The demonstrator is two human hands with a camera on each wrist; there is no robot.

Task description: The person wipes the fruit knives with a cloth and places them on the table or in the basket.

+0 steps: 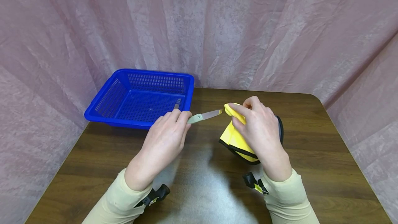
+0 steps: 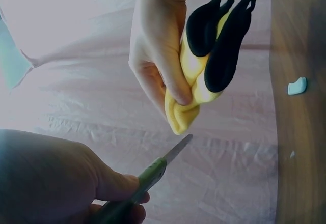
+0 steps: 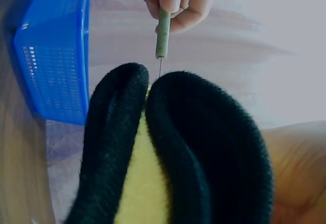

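Observation:
My left hand (image 1: 166, 134) grips the pale green handle of a small knife (image 1: 211, 114), its blade pointing right. The blade tip is close to a folded yellow cloth (image 1: 233, 136) with black edging; in the left wrist view a small gap shows between them. My right hand (image 1: 258, 123) pinches the cloth between thumb and fingers, and its lower part hangs down. In the right wrist view, the cloth's thick dark folds (image 3: 219, 132) hide most of the blade, while the green handle (image 3: 163, 35) stays visible in my left fingers.
A blue plastic basket (image 1: 140, 124) stands at the back left. A narrow grey, blade-like piece (image 1: 177, 103) shows near its right wall, partly behind my left hand. A small whitish object (image 2: 297, 86) appears against the wooden table (image 1: 323, 155). Pink curtains (image 1: 224, 34) hang behind.

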